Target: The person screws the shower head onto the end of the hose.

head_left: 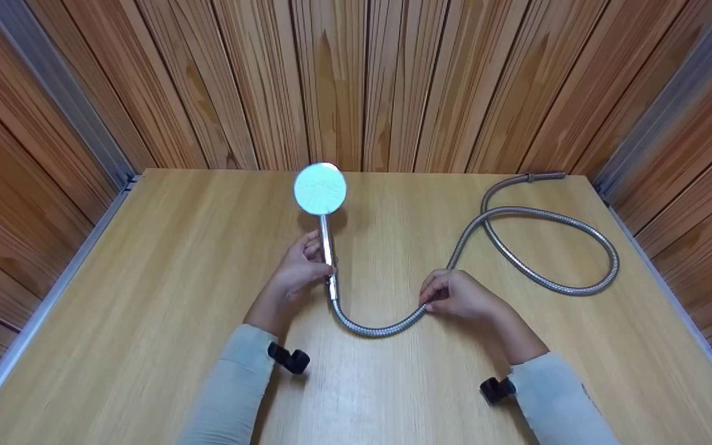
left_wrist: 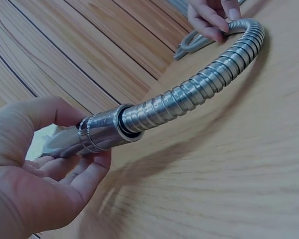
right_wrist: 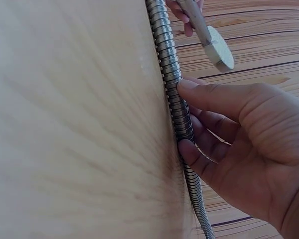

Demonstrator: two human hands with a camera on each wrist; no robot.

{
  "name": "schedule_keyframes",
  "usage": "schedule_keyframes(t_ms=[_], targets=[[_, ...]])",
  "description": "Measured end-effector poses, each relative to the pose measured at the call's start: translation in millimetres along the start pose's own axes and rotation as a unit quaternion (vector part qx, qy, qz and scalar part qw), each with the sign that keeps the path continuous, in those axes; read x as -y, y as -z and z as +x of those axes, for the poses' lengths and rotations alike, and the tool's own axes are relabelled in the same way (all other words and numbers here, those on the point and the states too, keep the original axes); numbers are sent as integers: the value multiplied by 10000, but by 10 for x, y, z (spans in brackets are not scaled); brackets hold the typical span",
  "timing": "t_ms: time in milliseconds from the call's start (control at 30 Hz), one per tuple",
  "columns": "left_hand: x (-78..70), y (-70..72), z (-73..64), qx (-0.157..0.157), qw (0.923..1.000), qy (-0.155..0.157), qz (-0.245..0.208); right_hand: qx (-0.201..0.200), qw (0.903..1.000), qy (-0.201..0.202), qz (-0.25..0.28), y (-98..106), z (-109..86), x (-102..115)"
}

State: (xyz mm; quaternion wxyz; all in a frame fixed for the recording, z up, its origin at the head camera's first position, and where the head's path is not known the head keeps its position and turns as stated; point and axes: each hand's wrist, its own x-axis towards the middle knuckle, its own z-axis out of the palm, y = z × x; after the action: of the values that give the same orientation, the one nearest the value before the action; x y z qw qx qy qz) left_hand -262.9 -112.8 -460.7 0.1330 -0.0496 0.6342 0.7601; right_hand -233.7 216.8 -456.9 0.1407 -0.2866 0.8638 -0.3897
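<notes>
A chrome shower head (head_left: 320, 190) with a round pale face stands out over the table, its face turned up toward the head camera. My left hand (head_left: 299, 267) grips its slim handle (head_left: 327, 247), thumb on one side and fingers on the other, as the left wrist view also shows. From the handle's lower end runs a ribbed metal shower hose (left_wrist: 189, 94), bending in a U toward the right. My right hand (head_left: 461, 295) pinches this hose between thumb and fingers; the right wrist view shows the fingertips against the ribs (right_wrist: 174, 99).
Beyond my right hand the hose makes a wide loop (head_left: 614, 266) on the wooden table (head_left: 164, 259). Its free end (head_left: 547, 177) lies by the back edge. Wood-plank walls (head_left: 331, 86) rise behind and at both sides. Both wrists carry small black cameras (head_left: 294, 361).
</notes>
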Motion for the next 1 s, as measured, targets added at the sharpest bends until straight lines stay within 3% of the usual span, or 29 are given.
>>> schedule_keyframes(t_ms=[167,367,633,733,900,1000], targets=[[-3,-1,13,-136,9993,194,295,35,10000,4,-22,0,12,0],[23,5,57,-206,9979,-20,616,-21,10000,-22,-57,4,22,29],[28,8,47,-439,9881,102,1472,30,9998,-208,-25,-39,12,54],[-9,-11,41,-500,9790,128,1972,-15,9999,-116,-86,-52,8,70],[-86,-36,34,-604,9489,229,3090,-40,9993,123,-343,-56,1,104],[-118,-53,25,-578,9379,261,3410,-78,9984,180,-535,-51,-6,125]])
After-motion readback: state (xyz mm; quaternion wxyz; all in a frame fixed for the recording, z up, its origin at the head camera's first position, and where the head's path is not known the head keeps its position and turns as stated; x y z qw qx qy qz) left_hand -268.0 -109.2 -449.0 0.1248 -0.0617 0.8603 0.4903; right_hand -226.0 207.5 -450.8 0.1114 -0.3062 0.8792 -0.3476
